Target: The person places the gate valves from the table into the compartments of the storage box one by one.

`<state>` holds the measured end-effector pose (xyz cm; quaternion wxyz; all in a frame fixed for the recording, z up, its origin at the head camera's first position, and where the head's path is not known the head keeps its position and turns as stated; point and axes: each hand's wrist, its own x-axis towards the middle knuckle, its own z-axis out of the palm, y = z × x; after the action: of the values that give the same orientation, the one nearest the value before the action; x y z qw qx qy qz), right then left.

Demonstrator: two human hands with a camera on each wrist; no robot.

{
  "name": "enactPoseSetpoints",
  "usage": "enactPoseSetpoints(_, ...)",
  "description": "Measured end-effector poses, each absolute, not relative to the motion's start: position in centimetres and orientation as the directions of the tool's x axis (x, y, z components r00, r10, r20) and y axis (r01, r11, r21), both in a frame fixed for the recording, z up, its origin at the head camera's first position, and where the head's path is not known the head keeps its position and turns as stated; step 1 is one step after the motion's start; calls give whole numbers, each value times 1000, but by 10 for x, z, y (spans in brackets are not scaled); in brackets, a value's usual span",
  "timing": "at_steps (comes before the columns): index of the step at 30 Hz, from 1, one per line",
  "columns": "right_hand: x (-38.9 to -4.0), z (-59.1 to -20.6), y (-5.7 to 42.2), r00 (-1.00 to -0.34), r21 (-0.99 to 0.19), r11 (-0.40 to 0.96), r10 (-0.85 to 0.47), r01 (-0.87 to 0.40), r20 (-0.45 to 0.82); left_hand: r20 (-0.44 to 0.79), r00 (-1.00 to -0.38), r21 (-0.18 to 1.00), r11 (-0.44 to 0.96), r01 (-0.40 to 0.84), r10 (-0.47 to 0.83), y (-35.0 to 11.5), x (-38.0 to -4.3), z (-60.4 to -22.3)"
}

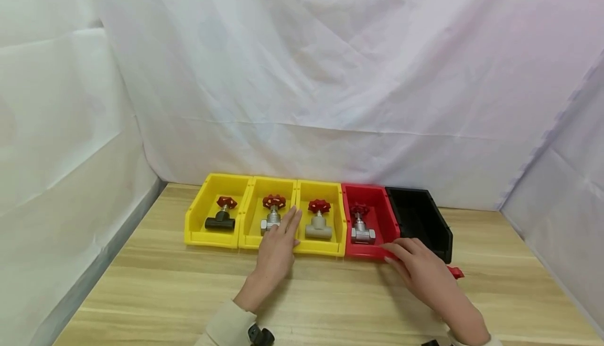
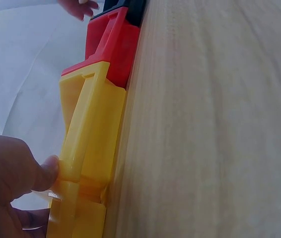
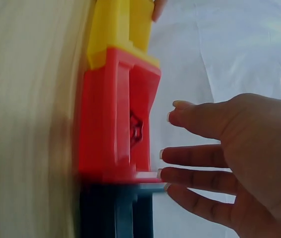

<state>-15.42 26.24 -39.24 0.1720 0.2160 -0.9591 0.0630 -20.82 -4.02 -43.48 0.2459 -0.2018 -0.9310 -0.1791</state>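
Fingers of the left hand (image 1: 276, 249) lie fairly straight at the lower middle of the head frame, over the front of the seam between the middle yellow bin (image 1: 250, 241) and the right yellow bin (image 1: 323, 248); in the left wrist frame its thumb rests on the front rim near that seam. The right hand (image 1: 427, 275), lower right, is also open — fingers extended and spread, gripping nothing — with its tips at the front right corner of the red bin (image 1: 384, 220); whether they touch it, I cannot tell.

The bins stand side by side across the lower centre. The left yellow bin (image 1: 212, 238) holds a black valve (image 1: 220, 220), the middle one a silver valve (image 1: 272, 215) partly behind the left fingers, the right one a beige valve (image 1: 319, 225), and the red one another silver valve (image 1: 362, 230) — all four with red wheels. A black bin (image 1: 415, 204) ends the row at right. Below it, a red object (image 1: 455, 272) shows partly behind the right hand on the wooden desk (image 1: 155, 283). White cloth (image 1: 330, 73) fills the upper frame.
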Motion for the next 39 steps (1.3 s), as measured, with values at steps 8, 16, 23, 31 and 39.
enactPoseSetpoints(8,-144,-397,294,-781,-26,874,-420,-486,462,527,-799,222,861,458,290,-40,-209,-436)
enactPoseSetpoints(16,-131,-402,321,-832,-27,920,-341,-391,438,517,-806,225,862,453,289,-39,-207,-435)
enactPoseSetpoints(23,-122,-406,339,-858,-40,936,-302,-349,416,537,-794,227,857,462,285,-39,-207,-436)
enactPoseSetpoints(31,-116,-414,352,-880,-47,952,-259,-301,398,538,-794,226,859,459,283,-39,-208,-436)
enactPoseSetpoints(39,-115,-418,362,-925,-57,967,-220,-249,311,541,-792,227,857,463,285,-39,-208,-436)
